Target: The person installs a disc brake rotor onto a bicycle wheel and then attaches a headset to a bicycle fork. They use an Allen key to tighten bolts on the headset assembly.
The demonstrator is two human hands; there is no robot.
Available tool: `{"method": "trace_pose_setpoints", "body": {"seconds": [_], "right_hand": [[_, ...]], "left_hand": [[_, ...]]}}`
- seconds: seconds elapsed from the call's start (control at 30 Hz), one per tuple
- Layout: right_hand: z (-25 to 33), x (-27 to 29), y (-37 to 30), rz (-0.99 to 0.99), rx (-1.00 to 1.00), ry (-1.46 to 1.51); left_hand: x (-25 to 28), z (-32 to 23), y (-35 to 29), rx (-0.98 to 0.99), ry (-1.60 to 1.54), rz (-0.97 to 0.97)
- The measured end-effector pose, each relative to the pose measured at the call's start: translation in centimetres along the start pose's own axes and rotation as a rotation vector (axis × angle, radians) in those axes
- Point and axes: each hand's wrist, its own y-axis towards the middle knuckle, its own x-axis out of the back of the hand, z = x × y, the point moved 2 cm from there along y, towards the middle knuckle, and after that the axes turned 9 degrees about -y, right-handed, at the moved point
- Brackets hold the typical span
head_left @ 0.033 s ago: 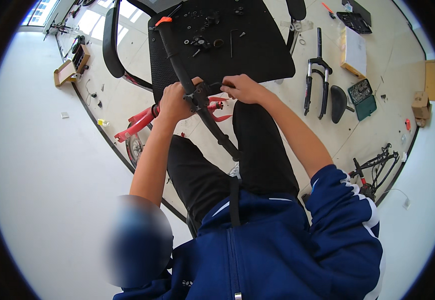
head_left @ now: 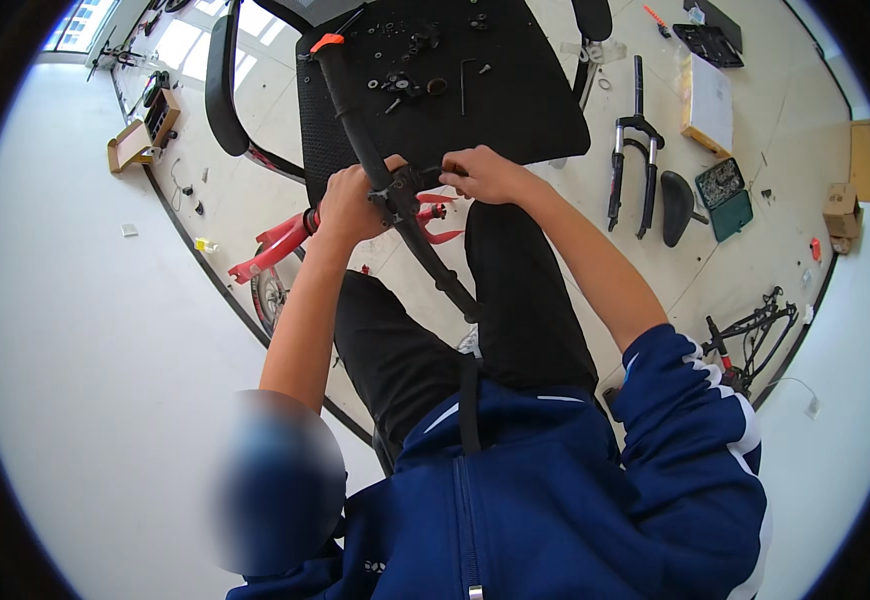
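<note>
handlebar (head_left: 359, 135) slants over the knees, left hand (head_left: 353, 205) at its clamp

the black bar runs from an orange end (head_left: 327, 41) over the chair seat (head_left: 525, 110) down to between the person's thighs. its dark clamp (head_left: 393, 198) sits about midway along. the left hand is curled in a grip by the clamp, fingers passing behind the bar; their exact hold is partly hidden. the right hand (head_left: 483, 175) has its fingertips drawn together just right of the clamp, at a small dark piece; whether they pinch it or only touch it, i cannot tell.

on the black seat lie an l-shaped key (head_left: 462, 88), a dark ring (head_left: 437, 86) and other small parts. a red frame (head_left: 277, 245) shows beyond the left hand, lower down. to the right, on the pale floor (head_left: 590, 215), are a black fork (head_left: 639, 125), a saddle (head_left: 676, 210) and an open green case (head_left: 730, 219).
</note>
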Motion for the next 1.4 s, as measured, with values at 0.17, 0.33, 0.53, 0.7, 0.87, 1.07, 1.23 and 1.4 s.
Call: {"method": "trace_pose_setpoints", "body": {"seconds": [0.17, 0.33, 0.53, 0.7, 0.87, 1.07, 1.23, 1.4], "right_hand": [[1.4, 3.3, 2.8, -0.182, 0.202, -0.147], [5.8, 4.9, 3.4, -0.523, 0.288, 0.047], [6.5, -0.6, -1.4, -0.588, 0.235, 0.374], [3.9, -3.5, -2.4, -0.380, 0.094, 0.578], [4.8, -1.2, -3.4, -0.415, 0.057, 0.536], [4.2, -0.8, -4.4, -0.355, 0.030, 0.654], [5.0, -0.4, -2.5, -0.303, 0.074, 0.888], [5.2, -0.9, -1.7, -0.286, 0.094, 0.805]], "left_hand": [[0.0, -0.3, -0.1, 0.027, 0.065, 0.104], [-0.1, 0.0, -0.2, -0.050, 0.086, 0.070], [0.2, 0.4, 0.4, 0.055, -0.011, 0.017], [0.4, 0.4, 0.1, 0.010, 0.043, -0.005], [0.5, 0.5, 0.0, 0.048, 0.024, -0.026], [0.5, 1.0, 0.0, 0.050, -0.005, -0.074], [1.0, 0.4, -0.2, 0.062, -0.013, -0.033], [0.8, 1.0, -0.2, 0.080, -0.013, -0.024]]}}
